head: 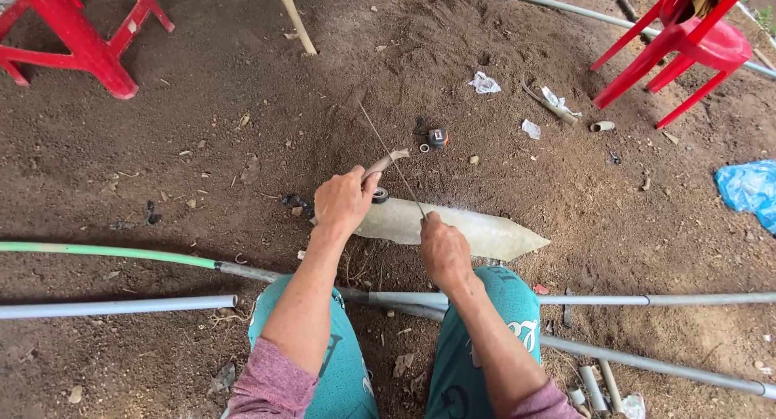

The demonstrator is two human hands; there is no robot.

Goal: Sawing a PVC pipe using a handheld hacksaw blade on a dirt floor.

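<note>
Sawing a short pipe piece over a pale sheet on the dirt floor.
Left hand (343,199) grips the pipe piece (383,164) steady; right hand (443,249), just beside it, is closed on the thin saw blade (388,159) laid across it.

A single head-worn view is given, aimed steeply down and forward from above a seated person's knees onto bare soil. The left hand (343,199) and right hand (443,249) are framed near centre at arm's length. Grey pipes (566,299) are seen crossing the lower frame, while red plastic stools (77,31) are cut off at both upper corners.
</note>
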